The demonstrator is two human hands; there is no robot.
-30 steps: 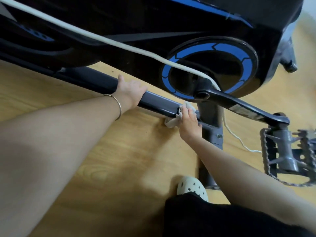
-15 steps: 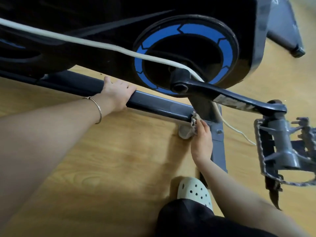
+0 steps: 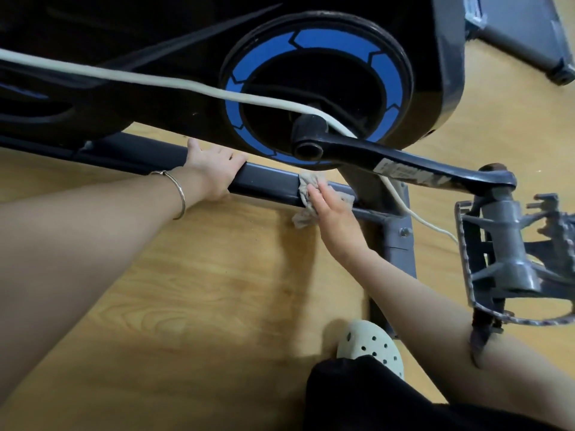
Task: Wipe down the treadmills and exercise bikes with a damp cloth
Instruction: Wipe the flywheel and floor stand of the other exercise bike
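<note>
Bangle (image 3: 174, 188) on my left wrist came first at the left edge, and beyond it my left hand (image 3: 211, 174) lay flat-palmed on the grey frame bar (image 3: 267, 183) of the exercise bike (image 3: 317, 88), fingers curled over its top edge, gripping only the bar to steady me. Just to the right, my right hand (image 3: 333, 209) pressed the damp cloth (image 3: 306, 197) against that same bar, fingers together and extended over the wad, with 1 loose corner hanging toward the wooden floor (image 3: 186, 290). That bar ran long from upper left down to lower right, so I judged the coming stroke had to follow that axis, and the right hand was the nearer one to the unwiped stretch toward the upright post (image 3: 399, 241). Farther right, the crank arm (image 3: 404, 166) reached out to the pedal (image 3: 510, 259), which hung close above my right forearm.
</note>
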